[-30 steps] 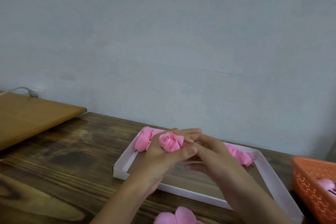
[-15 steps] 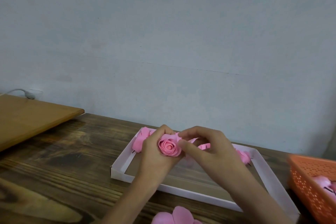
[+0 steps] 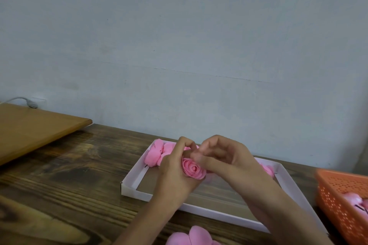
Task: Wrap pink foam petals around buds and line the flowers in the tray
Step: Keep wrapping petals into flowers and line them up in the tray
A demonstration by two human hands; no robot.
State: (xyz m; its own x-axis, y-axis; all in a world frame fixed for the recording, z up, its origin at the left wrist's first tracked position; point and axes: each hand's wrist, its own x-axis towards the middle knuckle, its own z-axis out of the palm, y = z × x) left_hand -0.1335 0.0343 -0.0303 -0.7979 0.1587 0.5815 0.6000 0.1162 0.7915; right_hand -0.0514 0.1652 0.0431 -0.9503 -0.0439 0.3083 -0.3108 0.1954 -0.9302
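Note:
My left hand (image 3: 175,173) grips a pink foam rose (image 3: 192,168) from its left side, above the white tray (image 3: 131,187). My right hand (image 3: 223,157) is at the rose's upper right edge, its curled fingers pinching or pressing the outer petal. Finished pink flowers (image 3: 157,154) lie along the tray's far left wall, and another pink flower (image 3: 267,169) shows at its far right, partly hidden by my right hand. Loose pink petals (image 3: 191,236) lie on the table at the bottom edge of the view.
An orange perforated basket (image 3: 338,195) with pink buds stands at the right edge. A light wooden board (image 3: 29,129) sits raised at the far left, with a grey cable (image 3: 27,101) behind it. The dark wooden table (image 3: 59,185) meets a pale wall.
Both hands have lowered slightly with the rose. My right hand has shifted from the rose's right side to its upper edge, and the rose now faces the camera more.

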